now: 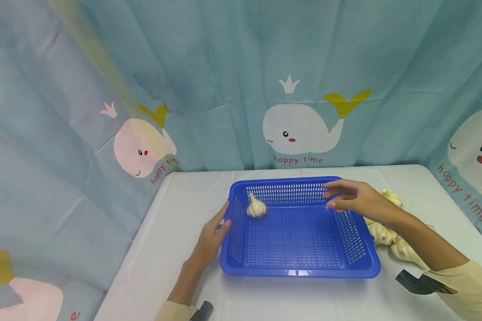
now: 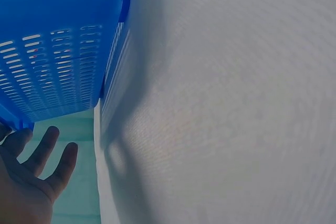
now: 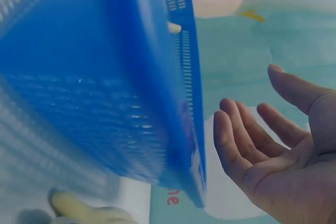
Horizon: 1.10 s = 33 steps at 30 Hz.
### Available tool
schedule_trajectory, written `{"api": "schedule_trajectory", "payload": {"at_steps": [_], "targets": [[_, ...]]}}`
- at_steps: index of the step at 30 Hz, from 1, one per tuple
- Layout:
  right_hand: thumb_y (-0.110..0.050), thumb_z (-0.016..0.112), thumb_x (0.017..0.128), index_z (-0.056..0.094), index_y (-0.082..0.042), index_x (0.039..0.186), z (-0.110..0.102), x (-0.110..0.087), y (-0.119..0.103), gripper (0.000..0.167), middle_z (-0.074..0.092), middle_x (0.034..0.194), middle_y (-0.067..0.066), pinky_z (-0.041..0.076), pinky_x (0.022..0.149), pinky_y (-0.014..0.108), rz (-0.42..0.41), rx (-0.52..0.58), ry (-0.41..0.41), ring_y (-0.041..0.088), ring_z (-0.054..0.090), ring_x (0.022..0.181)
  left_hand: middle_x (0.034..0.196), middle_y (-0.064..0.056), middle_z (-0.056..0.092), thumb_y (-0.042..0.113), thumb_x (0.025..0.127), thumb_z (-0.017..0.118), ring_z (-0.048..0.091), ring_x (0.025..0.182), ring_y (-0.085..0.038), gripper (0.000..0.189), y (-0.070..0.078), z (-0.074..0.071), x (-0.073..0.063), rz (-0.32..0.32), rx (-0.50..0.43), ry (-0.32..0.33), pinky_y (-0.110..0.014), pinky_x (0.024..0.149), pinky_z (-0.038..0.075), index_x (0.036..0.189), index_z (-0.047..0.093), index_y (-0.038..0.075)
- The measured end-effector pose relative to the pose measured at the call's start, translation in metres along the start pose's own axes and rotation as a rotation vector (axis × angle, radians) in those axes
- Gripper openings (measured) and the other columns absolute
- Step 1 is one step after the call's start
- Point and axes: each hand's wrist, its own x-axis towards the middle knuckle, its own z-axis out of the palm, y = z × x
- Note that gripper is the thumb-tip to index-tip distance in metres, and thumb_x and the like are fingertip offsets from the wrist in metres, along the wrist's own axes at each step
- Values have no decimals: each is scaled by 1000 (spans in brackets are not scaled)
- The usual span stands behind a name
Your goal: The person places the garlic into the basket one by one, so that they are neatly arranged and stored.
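Observation:
A blue plastic basket (image 1: 295,272) with slotted walls stands on the white table. One garlic bulb (image 1: 256,207) lies inside, toward its back left. My left hand (image 1: 209,236) is at the basket's left rim, its fingertips touching or nearly touching it. In the left wrist view the fingers of that hand (image 2: 34,177) are spread and fairly straight near the basket's edge. Over the basket's back right corner hangs my right hand (image 1: 355,198), fingers loosely bent and nothing in them. The right wrist view shows its palm (image 3: 283,177) bare, apart from the rim.
Several garlic bulbs (image 1: 381,232) lie on the table right of the basket, partly hidden by the right forearm. A white cloth covers the table (image 1: 176,214). Blue-green curtains (image 1: 225,89) printed with whales hang behind and at both sides.

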Motion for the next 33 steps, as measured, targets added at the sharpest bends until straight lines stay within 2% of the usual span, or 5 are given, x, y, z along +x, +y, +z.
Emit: {"api": "schedule_trajectory", "payload": {"at_steps": [11,22,26,29,33], "targets": [[-28,70,104,54,-6,151,-10,-29,18,54,66,138,22,64,86,30,1,8,86,14,75,109,171,4,35,32,113,47,37,157,-23,58,0,0,0,-9,-3,1,-60,114,49,168,33,19],[-34,67,106,49,-6,156,-25,-59,50,60,65,143,22,63,86,27,90,-120,204,-19,59,109,171,3,36,32,113,47,37,157,-24,58,0,1,-1,-4,-5,1,-60,115,48,168,33,19],[-34,69,105,49,-6,156,-33,-68,66,62,66,140,-4,58,83,15,127,-134,241,-24,53,108,171,4,35,31,113,47,37,157,-23,58,-2,0,-1,-3,-5,4,-59,114,48,168,33,19],[-34,70,104,47,-5,157,-38,-76,76,65,63,127,-28,57,80,14,153,-124,277,-24,54,106,171,4,35,31,113,47,37,157,-23,58,-2,0,-1,-1,-11,5,-60,115,48,168,33,19],[-35,72,103,44,0,157,-42,-86,88,69,59,112,-40,57,73,14,188,-124,330,-24,55,99,172,5,35,33,113,46,37,157,-22,58,-2,1,-1,-1,-19,-1,-60,115,47,168,32,22]]}}
